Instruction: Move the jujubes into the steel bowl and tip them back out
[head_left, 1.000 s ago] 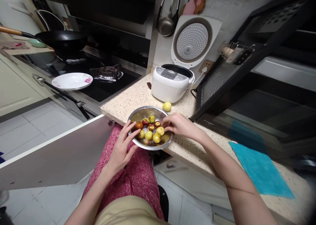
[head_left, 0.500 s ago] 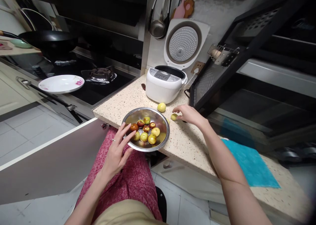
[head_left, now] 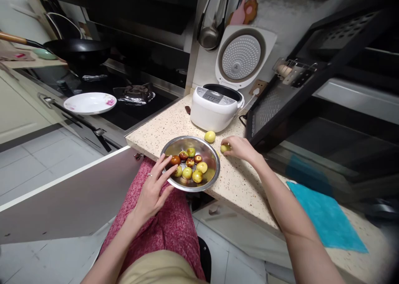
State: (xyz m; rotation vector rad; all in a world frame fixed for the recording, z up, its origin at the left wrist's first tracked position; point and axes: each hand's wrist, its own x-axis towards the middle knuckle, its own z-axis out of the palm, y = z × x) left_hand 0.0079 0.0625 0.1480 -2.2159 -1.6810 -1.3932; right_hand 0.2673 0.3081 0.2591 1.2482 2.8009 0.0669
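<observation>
A shiny metal bowl (head_left: 215, 174) sits at the counter's front edge, holding several jujubes (head_left: 197, 176), some yellow-green and some patched red-brown. My left hand (head_left: 153, 189) grips the bowl's near left rim, with fingers over the inside and the thumb outside. To the right of the bowl, my right hand (head_left: 238, 148) has its fingertips closed round a yellow-green jujube (head_left: 225, 148) at the counter. Another yellow jujube (head_left: 210, 137) lies between the bowl and the rice cooker. One more is partly hidden behind the bowl's right rim.
A white rice cooker (head_left: 215, 109) stands behind the bowl with its lid up. To the left are a gas hob (head_left: 137, 94), a flowered white plate (head_left: 90, 103) and a black wok (head_left: 77, 51). A turquoise cloth (head_left: 327, 217) lies on the right. An open cabinet door (head_left: 68, 197) juts out left.
My right fingers have closed round the jujube beside the bowl. My left hand stays on the bowl's rim. The whole view has shifted slightly.
</observation>
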